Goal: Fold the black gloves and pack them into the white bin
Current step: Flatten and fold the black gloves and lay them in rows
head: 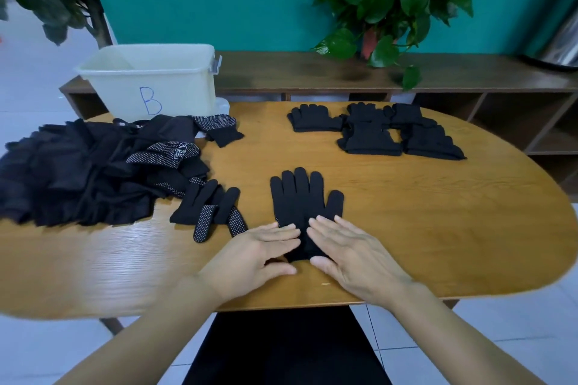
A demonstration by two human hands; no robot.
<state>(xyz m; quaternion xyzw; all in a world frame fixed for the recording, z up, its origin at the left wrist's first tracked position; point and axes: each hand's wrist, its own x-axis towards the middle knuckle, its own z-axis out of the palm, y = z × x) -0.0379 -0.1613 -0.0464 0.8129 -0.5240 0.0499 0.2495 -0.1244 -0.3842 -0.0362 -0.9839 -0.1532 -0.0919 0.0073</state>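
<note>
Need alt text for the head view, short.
Both hands, left hand and right hand, press flat on a black glove on a wooden table. Loose gloves lie left, folded gloves right, white bin behind.

Your two bare forearms are reaching forward from the near edge of the view, angling inward so the wrists are converging toward the middle. Your left hand is lying palm down with fingers straight and held together, pointing to the right and slightly far, the thumb stretching along the near side. Your right hand is lying palm down too, fingers extended and pointing left and far, thumb spread toward the left. The fingertips of both hands are nearly meeting.
</note>
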